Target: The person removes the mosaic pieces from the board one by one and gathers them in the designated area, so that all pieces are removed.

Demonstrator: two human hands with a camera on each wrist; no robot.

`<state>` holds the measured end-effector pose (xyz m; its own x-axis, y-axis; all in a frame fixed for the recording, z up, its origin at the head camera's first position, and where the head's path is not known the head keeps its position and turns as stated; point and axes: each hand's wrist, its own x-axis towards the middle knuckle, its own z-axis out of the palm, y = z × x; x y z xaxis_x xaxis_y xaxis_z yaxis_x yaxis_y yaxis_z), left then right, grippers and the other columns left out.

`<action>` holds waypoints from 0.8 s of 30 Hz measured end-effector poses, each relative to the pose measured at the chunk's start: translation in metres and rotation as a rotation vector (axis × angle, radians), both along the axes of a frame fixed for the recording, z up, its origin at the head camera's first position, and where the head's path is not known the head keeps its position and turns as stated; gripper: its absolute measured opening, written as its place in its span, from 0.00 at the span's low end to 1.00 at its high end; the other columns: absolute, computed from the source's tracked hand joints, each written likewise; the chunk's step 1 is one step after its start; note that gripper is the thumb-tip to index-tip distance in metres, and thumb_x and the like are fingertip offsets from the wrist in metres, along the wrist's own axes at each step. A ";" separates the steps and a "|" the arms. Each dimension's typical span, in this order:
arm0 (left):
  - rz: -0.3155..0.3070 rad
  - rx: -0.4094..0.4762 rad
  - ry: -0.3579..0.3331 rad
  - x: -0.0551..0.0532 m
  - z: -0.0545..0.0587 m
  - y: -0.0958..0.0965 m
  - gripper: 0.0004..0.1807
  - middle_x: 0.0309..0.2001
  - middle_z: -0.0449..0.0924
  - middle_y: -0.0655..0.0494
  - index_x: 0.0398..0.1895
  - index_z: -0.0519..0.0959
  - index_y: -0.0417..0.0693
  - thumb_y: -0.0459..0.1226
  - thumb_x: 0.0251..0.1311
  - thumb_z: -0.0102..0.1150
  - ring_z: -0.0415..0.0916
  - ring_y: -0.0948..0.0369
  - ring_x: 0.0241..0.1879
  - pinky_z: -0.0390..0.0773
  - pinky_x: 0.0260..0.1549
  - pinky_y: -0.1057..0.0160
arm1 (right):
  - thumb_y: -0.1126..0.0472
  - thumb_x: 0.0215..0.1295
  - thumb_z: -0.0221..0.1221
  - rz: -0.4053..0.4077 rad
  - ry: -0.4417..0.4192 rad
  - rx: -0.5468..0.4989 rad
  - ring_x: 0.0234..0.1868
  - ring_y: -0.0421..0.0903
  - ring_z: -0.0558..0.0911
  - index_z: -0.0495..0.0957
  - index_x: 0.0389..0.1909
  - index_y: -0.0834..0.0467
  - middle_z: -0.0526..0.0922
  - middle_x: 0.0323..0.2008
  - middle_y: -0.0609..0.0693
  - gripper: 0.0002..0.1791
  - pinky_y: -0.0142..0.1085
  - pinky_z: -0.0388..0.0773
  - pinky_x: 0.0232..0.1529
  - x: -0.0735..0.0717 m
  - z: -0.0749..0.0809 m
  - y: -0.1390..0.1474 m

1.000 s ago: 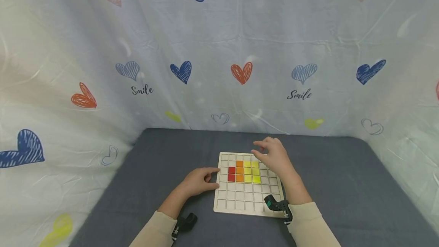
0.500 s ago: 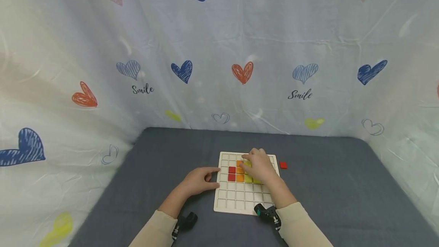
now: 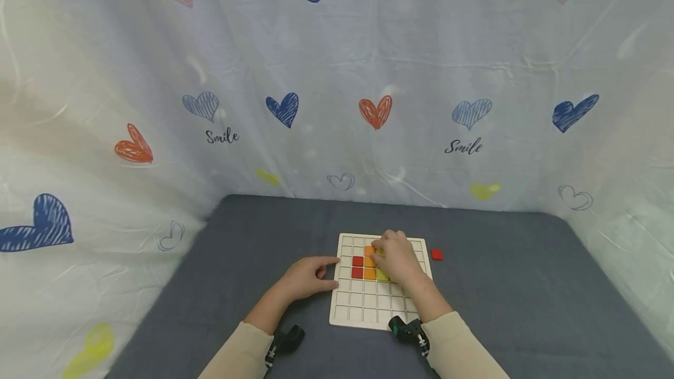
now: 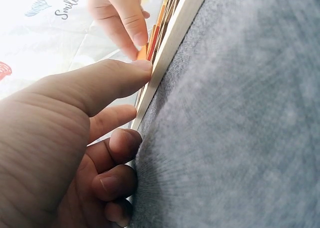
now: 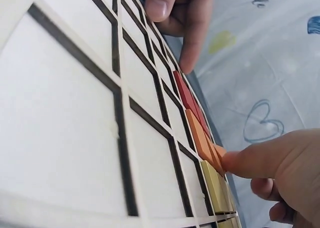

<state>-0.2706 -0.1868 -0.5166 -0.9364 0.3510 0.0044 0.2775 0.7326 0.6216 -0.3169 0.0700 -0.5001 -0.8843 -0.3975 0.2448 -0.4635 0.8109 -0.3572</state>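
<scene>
A pale wooden grid board [image 3: 368, 310] lies on the table, with red tiles [image 3: 357, 267], orange tiles [image 3: 370, 274] and yellow tiles [image 3: 382, 274] in its cells. The left hand [image 3: 305, 278] rests thumb and index fingertips against the board's left edge, its other fingers curled beneath. Over the tiles, the right hand [image 3: 398, 258] pinches an orange tile [image 4: 143, 53], seen raised and tilted between thumb and finger in the left wrist view. In the right wrist view the right thumb [image 5: 260, 155] meets that tile. Some yellow tiles are hidden under the right hand.
One loose red tile [image 3: 436, 255] lies on the grey cloth-covered table [image 3: 505, 285] just right of the board. A white curtain [image 3: 326, 151] printed with hearts hangs behind the table. Each wrist wears a black camera mount [image 3: 408, 330].
From the board's upper right corner, the right hand has moved left and down onto the orange tiles and pinches one. The loose red tile has come into view. The left hand stays put.
</scene>
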 end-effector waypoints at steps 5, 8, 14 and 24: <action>-0.001 -0.005 0.002 0.000 0.000 0.000 0.31 0.21 0.67 0.63 0.67 0.79 0.52 0.49 0.61 0.73 0.61 0.66 0.20 0.61 0.24 0.64 | 0.61 0.62 0.72 -0.008 0.033 -0.057 0.38 0.47 0.68 0.88 0.51 0.58 0.78 0.40 0.49 0.16 0.40 0.66 0.39 0.000 0.000 -0.002; -0.002 -0.008 0.006 0.000 0.000 0.000 0.31 0.21 0.67 0.63 0.67 0.79 0.52 0.49 0.61 0.73 0.61 0.66 0.20 0.62 0.24 0.64 | 0.61 0.62 0.73 -0.014 0.060 -0.053 0.37 0.46 0.67 0.89 0.50 0.57 0.77 0.39 0.48 0.15 0.40 0.65 0.39 0.000 0.000 -0.003; -0.002 -0.007 0.004 0.000 0.000 0.000 0.31 0.21 0.67 0.63 0.67 0.80 0.51 0.49 0.61 0.73 0.61 0.66 0.19 0.61 0.23 0.64 | 0.59 0.62 0.73 -0.020 0.060 -0.069 0.38 0.46 0.69 0.89 0.50 0.57 0.79 0.41 0.49 0.15 0.40 0.67 0.40 0.002 0.007 -0.001; -0.007 0.000 0.003 0.001 0.001 0.000 0.31 0.21 0.67 0.63 0.67 0.79 0.51 0.48 0.61 0.73 0.61 0.66 0.20 0.62 0.24 0.64 | 0.62 0.63 0.72 -0.025 0.072 -0.179 0.41 0.48 0.71 0.88 0.52 0.58 0.78 0.41 0.49 0.16 0.43 0.69 0.43 0.007 0.038 0.010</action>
